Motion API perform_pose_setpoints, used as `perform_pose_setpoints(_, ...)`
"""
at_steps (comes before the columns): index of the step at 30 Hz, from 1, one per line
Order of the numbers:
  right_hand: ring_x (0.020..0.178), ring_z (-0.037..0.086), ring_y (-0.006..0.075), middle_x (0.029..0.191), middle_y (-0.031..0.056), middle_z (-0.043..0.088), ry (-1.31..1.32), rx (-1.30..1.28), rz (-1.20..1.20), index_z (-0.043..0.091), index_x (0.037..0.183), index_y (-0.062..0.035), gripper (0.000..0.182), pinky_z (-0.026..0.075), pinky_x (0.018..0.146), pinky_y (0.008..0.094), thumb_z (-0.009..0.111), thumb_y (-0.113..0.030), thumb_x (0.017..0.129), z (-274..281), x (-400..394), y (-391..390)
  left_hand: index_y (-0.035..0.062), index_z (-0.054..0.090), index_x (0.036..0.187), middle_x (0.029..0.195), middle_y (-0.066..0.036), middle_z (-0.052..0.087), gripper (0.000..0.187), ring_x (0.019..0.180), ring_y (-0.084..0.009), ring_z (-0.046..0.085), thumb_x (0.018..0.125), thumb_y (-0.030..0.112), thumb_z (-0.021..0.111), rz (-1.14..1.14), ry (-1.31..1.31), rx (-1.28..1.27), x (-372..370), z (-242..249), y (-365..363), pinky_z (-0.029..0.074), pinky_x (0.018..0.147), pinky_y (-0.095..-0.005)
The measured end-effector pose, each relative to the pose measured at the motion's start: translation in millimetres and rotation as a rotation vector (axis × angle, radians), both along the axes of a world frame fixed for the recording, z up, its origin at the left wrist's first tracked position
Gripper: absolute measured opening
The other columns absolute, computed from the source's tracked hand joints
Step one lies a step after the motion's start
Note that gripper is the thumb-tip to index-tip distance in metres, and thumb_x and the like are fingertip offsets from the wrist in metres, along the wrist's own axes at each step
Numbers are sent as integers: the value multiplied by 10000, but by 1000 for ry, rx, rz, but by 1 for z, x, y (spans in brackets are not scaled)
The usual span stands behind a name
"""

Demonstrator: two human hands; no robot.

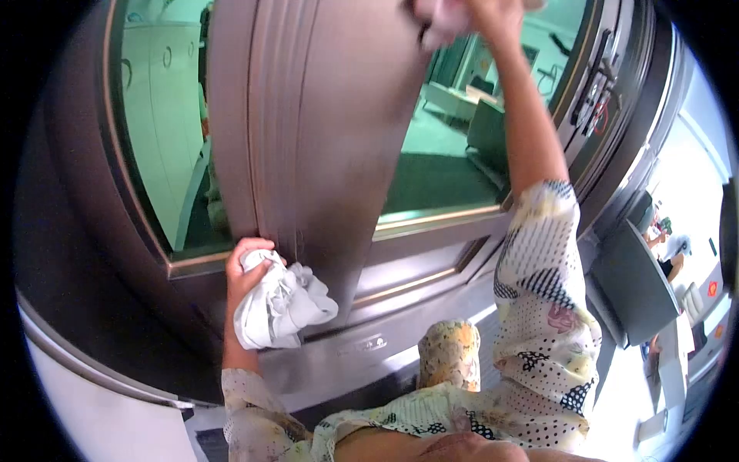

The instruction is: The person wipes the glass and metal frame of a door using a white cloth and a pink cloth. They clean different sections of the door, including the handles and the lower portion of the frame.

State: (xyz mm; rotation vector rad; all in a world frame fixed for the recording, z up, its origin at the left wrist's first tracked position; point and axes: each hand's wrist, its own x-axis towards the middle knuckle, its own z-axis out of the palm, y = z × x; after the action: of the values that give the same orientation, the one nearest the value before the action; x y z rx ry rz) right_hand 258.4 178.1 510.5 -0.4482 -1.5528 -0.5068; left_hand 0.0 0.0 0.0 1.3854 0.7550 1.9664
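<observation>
My left hand (245, 266) is closed around a crumpled white cloth (285, 308), low in front of the brown door. Loose folds of the cloth hang to the right of the fingers. My right arm reaches up to the top of the view, where my right hand (493, 17) presses a pinkish cloth (446, 19) near the upper edge of the right glass panel (439, 177). That hand and cloth are blurred and partly cut off. Between the two glass panels runs the wide brown door frame (339, 115).
A left glass panel (158, 146) mirrors or shows cabinets. Lock hardware (604, 85) with a red loop sits on the door's right edge. A bright room with a grey desk panel (635, 285) lies at right. Below, a silvery threshold (369, 343) crosses the floor.
</observation>
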Motion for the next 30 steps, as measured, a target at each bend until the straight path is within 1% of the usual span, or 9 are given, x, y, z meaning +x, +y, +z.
perform_pose_setpoints(3,971,612,323,1060,198,635,-8,-43,207,530,1238,-5,501,487,871,405,624,-239,805,-62,14,39,-12,558,1077,857,-161,671,258,790,-200,668,822,-33,585,-39,-143,-108,29,-2,-8,541,726,-313)
perform_pose_setpoints(7,1233,455,416,1332,241,483,-52,359,-7,497,1283,-11,566,372,1008,460,673,-184,774,-192,26,77,-27,554,1069,870,-158,658,238,810,-197,658,834,-26,592,-24,-122,-91,21,11,-13,538,734,-311)
perform_pose_setpoints(8,1329,405,373,1434,218,420,-92,106,164,275,1470,-51,966,323,1092,463,810,-220,684,-249,33,63,-29,555,1064,870,-156,657,231,814,-198,657,837,-24,593,-16,-135,-87,24,9,-10,538,736,-311)
perform_pose_setpoints(13,1272,447,457,1391,261,442,-612,32,193,444,1356,-127,755,330,1065,561,784,-203,685,-477,81,59,-35,566,1039,873,-145,654,199,815,-195,658,842,-31,590,50,-95,-59,25,15,-9,540,730,-308)
perform_pose_setpoints(14,1227,477,480,1393,265,429,-333,3,263,471,1318,-136,730,372,1035,554,791,-185,663,-487,75,45,-26,577,1041,876,-133,662,206,809,-187,660,836,-39,588,75,-106,-64,27,15,-8,537,730,-302)
perform_pose_setpoints(18,1170,556,379,1404,183,454,-617,-116,183,541,1258,-165,679,460,964,506,759,-128,616,-467,86,55,3,593,1048,883,-110,669,227,797,-159,656,826,-43,585,265,81,-156,32,23,-15,526,746,-286)
perform_pose_setpoints(22,1239,507,331,1417,81,466,-805,138,13,544,1296,-258,716,428,1019,480,750,-152,619,-393,93,42,18,626,998,921,-46,662,192,892,-144,613,808,33,651,514,308,-112,12,0,-7,476,821,-288)
perform_pose_setpoints(27,1226,514,364,1354,169,513,-103,49,18,464,1366,-91,813,413,1039,419,815,-184,638,-297,130,81,20,627,994,922,-42,646,183,859,-125,587,824,79,664,641,243,-116,33,15,-15,471,795,-273)
perform_pose_setpoints(30,1257,491,334,1332,186,532,363,-130,62,472,1351,-45,654,371,1061,399,722,-167,759,-281,179,117,32,594,1037,924,-80,644,177,839,-169,618,868,74,624,418,-34,-126,48,26,-19,502,773,-294)
